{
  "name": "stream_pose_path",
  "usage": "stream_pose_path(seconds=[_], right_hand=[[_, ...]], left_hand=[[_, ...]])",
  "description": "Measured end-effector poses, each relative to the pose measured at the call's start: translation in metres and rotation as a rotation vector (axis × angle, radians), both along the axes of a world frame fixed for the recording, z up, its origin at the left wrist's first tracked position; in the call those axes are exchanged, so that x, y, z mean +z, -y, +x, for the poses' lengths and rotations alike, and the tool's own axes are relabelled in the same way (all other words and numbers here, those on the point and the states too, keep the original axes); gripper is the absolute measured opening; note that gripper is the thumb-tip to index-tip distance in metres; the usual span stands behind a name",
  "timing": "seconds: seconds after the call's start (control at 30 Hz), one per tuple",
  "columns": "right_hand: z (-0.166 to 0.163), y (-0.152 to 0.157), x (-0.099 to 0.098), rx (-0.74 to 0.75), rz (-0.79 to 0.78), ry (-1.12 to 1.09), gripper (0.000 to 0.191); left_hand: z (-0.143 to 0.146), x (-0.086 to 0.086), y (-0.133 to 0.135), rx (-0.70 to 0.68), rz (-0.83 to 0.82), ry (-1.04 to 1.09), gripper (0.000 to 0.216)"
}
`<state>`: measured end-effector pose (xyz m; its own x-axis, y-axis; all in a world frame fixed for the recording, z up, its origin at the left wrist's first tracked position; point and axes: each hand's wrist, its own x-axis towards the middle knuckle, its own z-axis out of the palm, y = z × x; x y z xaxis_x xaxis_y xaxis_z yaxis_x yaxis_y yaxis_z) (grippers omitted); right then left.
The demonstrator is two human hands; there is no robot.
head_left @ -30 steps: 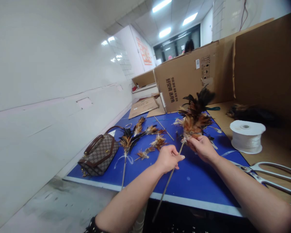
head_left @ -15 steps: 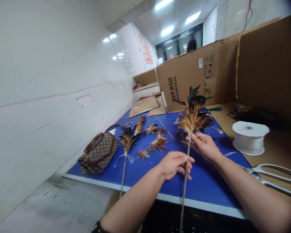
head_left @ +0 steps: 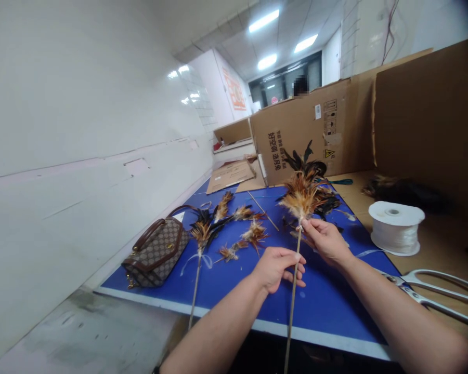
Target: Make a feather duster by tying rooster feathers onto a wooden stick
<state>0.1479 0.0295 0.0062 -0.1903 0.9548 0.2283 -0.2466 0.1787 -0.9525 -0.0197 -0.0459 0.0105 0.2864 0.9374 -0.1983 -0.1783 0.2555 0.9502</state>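
A feather duster (head_left: pixel 301 200) with brown and dark feathers on a thin stick stands nearly upright between my hands. My left hand (head_left: pixel 280 269) grips its stick partway down, thumb and fingers around it. Higher up, my right hand (head_left: pixel 326 240) pinches the spot just below the feathers, where white binding shows. To the left lies a second feather duster (head_left: pixel 201 234), a pale ribbon (head_left: pixel 207 259) tied at its neck. Loose feather bunches (head_left: pixel 254 232) are spread over the blue tabletop (head_left: pixel 234 291).
A patterned handbag (head_left: pixel 158 254) sits at the table's left edge. At right are a ribbon spool (head_left: pixel 394 228) and large scissors (head_left: pixel 417 291), partly behind my right forearm. Cardboard (head_left: pixel 296 130) walls the back; a thin stick (head_left: pixel 263 210) lies before it. Someone's head is visible beyond.
The camera view has shifted slightly. The duster leans and turns a little in my hands, its feather head now slightly further left. Both hands keep their hold.
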Motion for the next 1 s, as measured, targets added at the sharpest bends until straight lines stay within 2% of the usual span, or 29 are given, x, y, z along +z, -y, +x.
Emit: stream_pose_path(seconds=[0.23, 0.47, 0.63, 0.73, 0.83, 0.93, 1.0], right_hand=[[0.001, -0.001, -0.002, -0.054, 0.024, 0.087, 0.051], [0.004, 0.004, 0.011, -0.035, 0.017, 0.133, 0.053], [0.006, -0.001, 0.009, -0.103, -0.014, 0.172, 0.051], [0.007, -0.006, 0.005, -0.142, -0.031, 0.172, 0.051], [0.007, -0.008, 0.006, -0.180, -0.058, 0.161, 0.053], [0.006, -0.006, 0.010, -0.183, -0.076, 0.135, 0.054], [0.005, -0.006, 0.010, -0.177, -0.067, 0.128, 0.054]], left_hand=[[0.011, -0.004, -0.003, 0.089, 0.036, -0.090, 0.055], [0.018, -0.005, -0.002, 0.176, 0.075, -0.110, 0.049], [0.025, -0.018, -0.002, 0.133, 0.059, -0.020, 0.054], [0.011, -0.025, -0.004, 0.179, 0.090, -0.057, 0.051], [-0.033, -0.022, -0.003, 0.346, 0.186, -0.379, 0.041], [-0.094, -0.011, 0.001, 0.565, 0.362, -0.975, 0.038], [-0.128, -0.006, 0.004, 0.647, 0.292, -1.377, 0.041]])
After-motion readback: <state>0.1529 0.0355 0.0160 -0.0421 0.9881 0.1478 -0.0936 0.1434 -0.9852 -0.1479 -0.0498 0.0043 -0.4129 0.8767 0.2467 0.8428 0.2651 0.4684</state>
